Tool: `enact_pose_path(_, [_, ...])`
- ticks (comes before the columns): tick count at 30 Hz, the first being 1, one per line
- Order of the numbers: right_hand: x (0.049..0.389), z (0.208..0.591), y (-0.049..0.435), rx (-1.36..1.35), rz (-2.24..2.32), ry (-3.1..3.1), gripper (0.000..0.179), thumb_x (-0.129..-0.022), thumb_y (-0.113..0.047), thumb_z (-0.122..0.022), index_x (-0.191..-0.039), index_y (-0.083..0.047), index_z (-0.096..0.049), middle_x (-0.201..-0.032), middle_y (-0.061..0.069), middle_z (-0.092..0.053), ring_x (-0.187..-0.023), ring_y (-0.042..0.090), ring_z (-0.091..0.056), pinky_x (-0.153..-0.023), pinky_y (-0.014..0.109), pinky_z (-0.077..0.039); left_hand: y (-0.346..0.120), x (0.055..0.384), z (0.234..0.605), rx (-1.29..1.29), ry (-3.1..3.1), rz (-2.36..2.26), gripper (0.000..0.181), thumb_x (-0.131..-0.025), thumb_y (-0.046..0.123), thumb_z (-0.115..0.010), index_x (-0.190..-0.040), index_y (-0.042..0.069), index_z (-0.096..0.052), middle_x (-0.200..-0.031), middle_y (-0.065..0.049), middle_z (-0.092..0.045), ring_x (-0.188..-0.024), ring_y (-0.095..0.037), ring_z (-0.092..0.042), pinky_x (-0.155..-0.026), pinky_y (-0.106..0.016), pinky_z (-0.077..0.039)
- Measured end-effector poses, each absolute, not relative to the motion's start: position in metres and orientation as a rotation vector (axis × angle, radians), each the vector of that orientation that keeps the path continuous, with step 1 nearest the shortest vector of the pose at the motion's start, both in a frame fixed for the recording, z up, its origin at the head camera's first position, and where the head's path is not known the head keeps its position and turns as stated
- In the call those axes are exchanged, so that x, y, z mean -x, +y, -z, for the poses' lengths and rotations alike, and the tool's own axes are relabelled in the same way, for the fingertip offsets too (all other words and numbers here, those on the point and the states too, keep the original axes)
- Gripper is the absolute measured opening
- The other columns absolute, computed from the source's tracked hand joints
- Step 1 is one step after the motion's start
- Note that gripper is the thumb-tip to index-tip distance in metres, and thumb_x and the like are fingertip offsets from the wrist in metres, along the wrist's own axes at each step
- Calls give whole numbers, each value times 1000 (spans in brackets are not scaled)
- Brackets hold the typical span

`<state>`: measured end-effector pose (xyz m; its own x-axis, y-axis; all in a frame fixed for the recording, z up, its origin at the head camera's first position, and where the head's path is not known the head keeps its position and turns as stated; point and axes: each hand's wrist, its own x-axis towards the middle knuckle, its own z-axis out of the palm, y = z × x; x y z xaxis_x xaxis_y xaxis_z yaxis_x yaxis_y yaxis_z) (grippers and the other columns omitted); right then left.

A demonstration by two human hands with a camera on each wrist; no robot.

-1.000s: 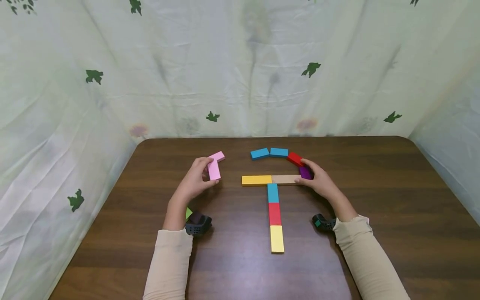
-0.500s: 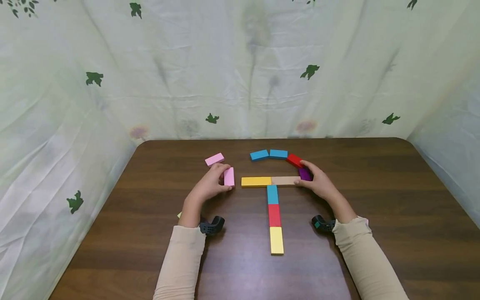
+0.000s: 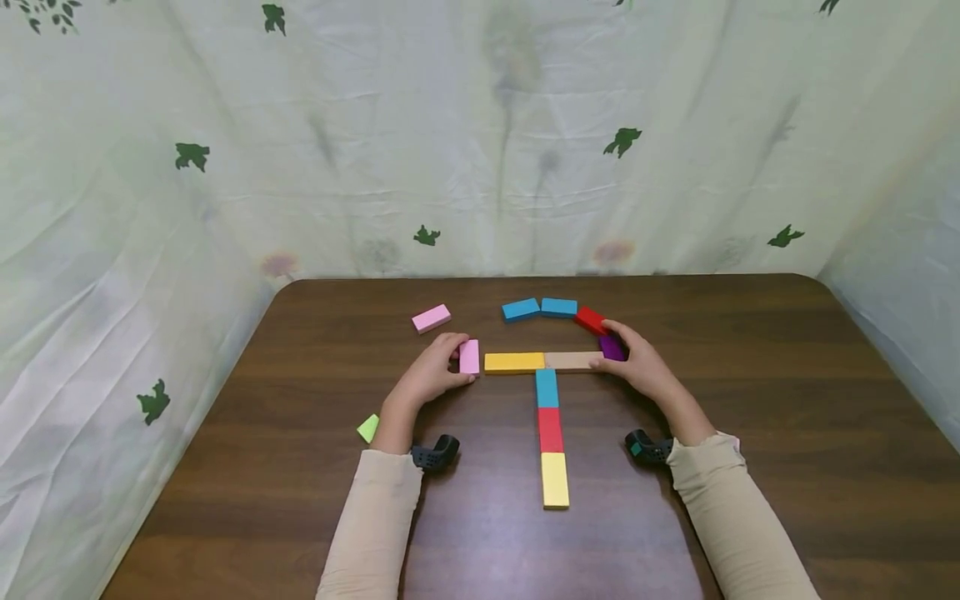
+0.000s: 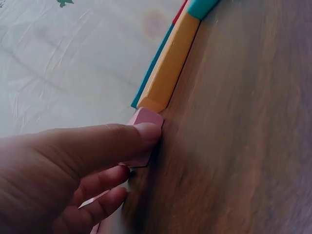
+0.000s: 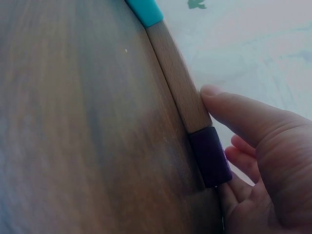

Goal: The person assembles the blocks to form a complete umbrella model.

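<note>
My left hand [image 3: 430,373] pinches a pink block [image 3: 468,357] lying just left of the yellow-orange block [image 3: 513,362], with a narrow gap between them in the head view. In the left wrist view the thumb presses the end of the pink block [image 4: 146,118]. My right hand [image 3: 637,360] spans the purple block [image 3: 611,347], fingers at its far end near the red block [image 3: 590,319]. In the right wrist view the thumb lies against the plain wooden block [image 5: 178,78], and fingers sit behind the purple block [image 5: 210,157].
Two blue blocks [image 3: 558,308] continue the curve at the back. Below the horizontal row runs a column of a light blue block [image 3: 547,388], a red block [image 3: 550,431] and a yellow block [image 3: 555,481]. A loose pink block [image 3: 431,318] and a green block [image 3: 368,428] lie left.
My left hand has slid one pink block rightward, away from the other pink block, up near the yellow-orange block. The green block shows more beside the left wrist. My right hand has stayed put.
</note>
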<state>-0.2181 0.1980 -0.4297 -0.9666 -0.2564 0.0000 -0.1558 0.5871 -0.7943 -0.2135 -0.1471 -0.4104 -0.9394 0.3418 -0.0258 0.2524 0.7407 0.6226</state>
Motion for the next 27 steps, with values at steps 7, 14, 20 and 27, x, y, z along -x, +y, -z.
enact_pose_path(7, [219,427,203,324,1307,2715,78,-79,-36,-68,-141,-9,-28,-140,20,-26,-122,38,-29,-94,54,-30,-138,218,409,-518,2802,-960,67,-78,18,-71,-134,1,-37,-130,-13,-42,-110,-24,-45,-94,-37,-36])
enact_pose_path(14, [220,427,192,353,1321,2696,77,-79,-35,-68,-140,-9,-28,-140,19,-27,-121,36,-30,-95,53,-29,-145,213,411,-495,2808,-992,67,-78,16,-71,-134,1,-36,-130,-14,-43,-109,-24,-46,-93,-36,-37])
enact_pose_path(20, [217,430,193,353,1330,2688,77,-79,-35,-68,-140,-9,-29,-140,19,-27,-122,37,-29,-95,53,-28,-144,212,414,-486,2805,-988,67,-79,17,-70,-135,2,-37,-130,-12,-44,-109,-23,-47,-93,-36,-37])
enact_pose_path(27, [216,429,192,347,1339,2675,78,-79,-36,-68,-140,-9,-28,-141,19,-26,-122,37,-29,-95,53,-28,-145,210,414,-492,2806,-1010,68,-78,15,-71,-135,1,-36,-131,-13,-43,-109,-24,-47,-93,-36,-37])
